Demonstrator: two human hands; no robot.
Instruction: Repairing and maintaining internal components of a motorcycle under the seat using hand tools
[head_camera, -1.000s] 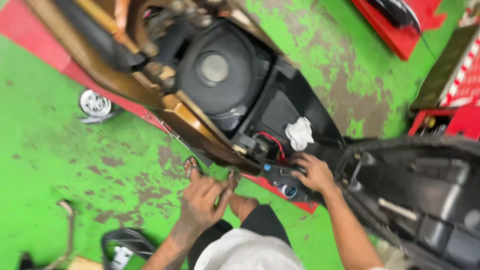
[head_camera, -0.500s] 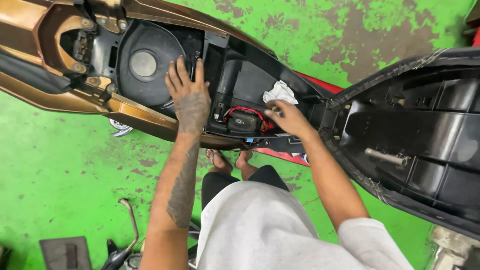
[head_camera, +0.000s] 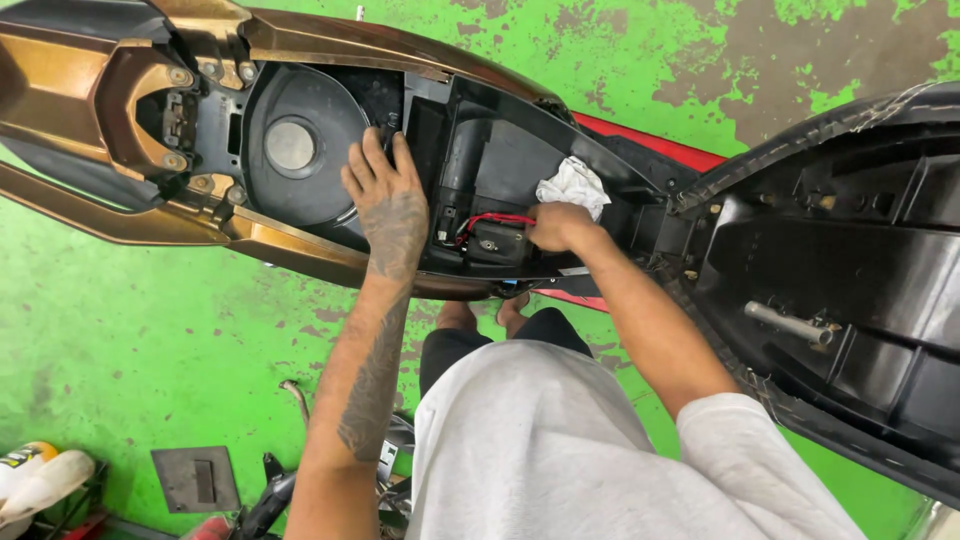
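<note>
1. Two hands are at work inside the open under-seat bay of a scooter: the left hand (head_camera: 385, 195) lies flat with fingers spread on the black plastic storage tub (head_camera: 300, 150), gripping nothing; the right hand (head_camera: 555, 225) is curled, with its fingertips at the red cable (head_camera: 490, 218), though whether it pinches the cable I cannot tell.
2. One small black battery (head_camera: 495, 243) sits between the two hands, just beside the right hand and touching its fingertips; it is nearer the right hand than the left.
3. The battery's long axis appears to run from one hand towards the other, across the width of the black battery compartment (head_camera: 480, 150), and the red cable arcs over its top along the same line.
4. One crumpled white rag (head_camera: 572, 185) rests just beyond the right hand, on the far side from the person's body, touching or nearly touching the knuckles.
5. One round grey cap (head_camera: 290, 145) lies in the tub beyond the left hand's little-finger side, apart from the fingers.
6. One raised seat (head_camera: 850, 250), underside showing, stands out past the right forearm, with one metal latch bar (head_camera: 790, 323) on it.
7. Gold-brown body panels (head_camera: 300, 245) run under the left wrist; the green painted floor (head_camera: 120, 340) lies below both arms.
</note>
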